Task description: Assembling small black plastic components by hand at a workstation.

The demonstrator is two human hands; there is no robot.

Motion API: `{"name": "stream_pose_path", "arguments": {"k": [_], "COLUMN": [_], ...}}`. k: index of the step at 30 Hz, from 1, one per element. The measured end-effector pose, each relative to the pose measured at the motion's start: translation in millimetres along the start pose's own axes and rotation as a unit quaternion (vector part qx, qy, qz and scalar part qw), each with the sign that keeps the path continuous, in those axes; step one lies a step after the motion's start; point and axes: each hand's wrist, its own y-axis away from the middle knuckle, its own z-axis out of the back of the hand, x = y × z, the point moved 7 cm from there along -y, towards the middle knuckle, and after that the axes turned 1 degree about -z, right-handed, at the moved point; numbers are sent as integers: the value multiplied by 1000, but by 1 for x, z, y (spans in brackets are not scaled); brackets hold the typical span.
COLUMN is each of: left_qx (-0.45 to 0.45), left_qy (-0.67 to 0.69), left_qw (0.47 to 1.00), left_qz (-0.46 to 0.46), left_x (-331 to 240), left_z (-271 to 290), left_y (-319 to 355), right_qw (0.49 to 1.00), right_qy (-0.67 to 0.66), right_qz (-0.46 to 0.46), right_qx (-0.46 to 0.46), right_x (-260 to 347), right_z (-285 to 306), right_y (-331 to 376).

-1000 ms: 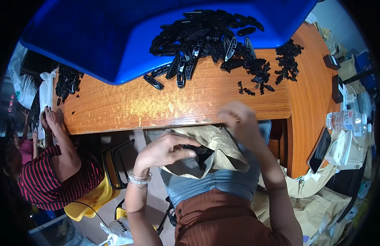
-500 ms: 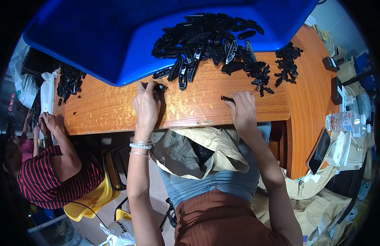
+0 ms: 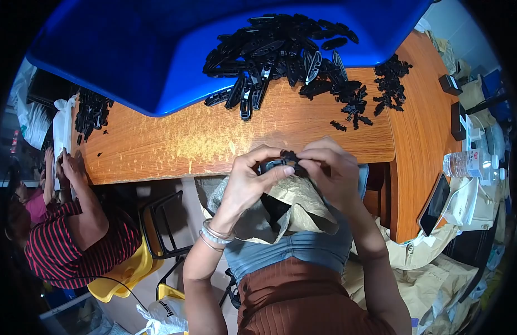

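Just over the table's front edge, my two hands meet around black plastic parts. My left hand (image 3: 248,183) is closed on a long black plastic part (image 3: 276,163), thumb and forefinger along it. My right hand (image 3: 334,170) pinches a small black plastic piece (image 3: 290,154) against that part's upper side. Fingers cover much of both pieces, so how they fit cannot be told. Beyond, a heap of similar oval black parts (image 3: 269,47) spills from a blue bin (image 3: 183,75) onto the wooden table (image 3: 175,142). Small black pieces (image 3: 354,103) lie in a pile right of it.
An open paper sack (image 3: 303,206) rests on my lap below my hands. More small black pieces (image 3: 391,84) lie at right, near a phone (image 3: 434,205) and water bottles (image 3: 470,166). At left, a person in a striped top (image 3: 68,243) sits beside another black heap (image 3: 92,114).
My left hand has come back from the heap's edge, toward me and right, with the long part. My right hand has moved slightly down and turned inward, bringing the small piece against it.
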Motion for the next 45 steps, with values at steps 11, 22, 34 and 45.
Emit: {"name": "stream_pose_path", "arguments": {"k": [11, 22, 34, 45], "left_qx": [-15, -64, 97, -189], "left_qy": [211, 84, -293, -405], "left_qw": [974, 994, 951, 885], "left_qz": [84, 37, -2, -132], "left_x": [3, -3, 2, 4], "left_z": [-6, 2, 29, 44], "left_y": [13, 24, 17, -45], "right_qw": [982, 962, 956, 950], "right_qy": [137, -60, 289, -192], "right_qz": [121, -218, 15, -245], "right_qx": [54, 156, -45, -31], "right_x": [11, -27, -42, -81], "right_z": [-8, -28, 40, 12], "right_y": [8, 26, 0, 6]}}
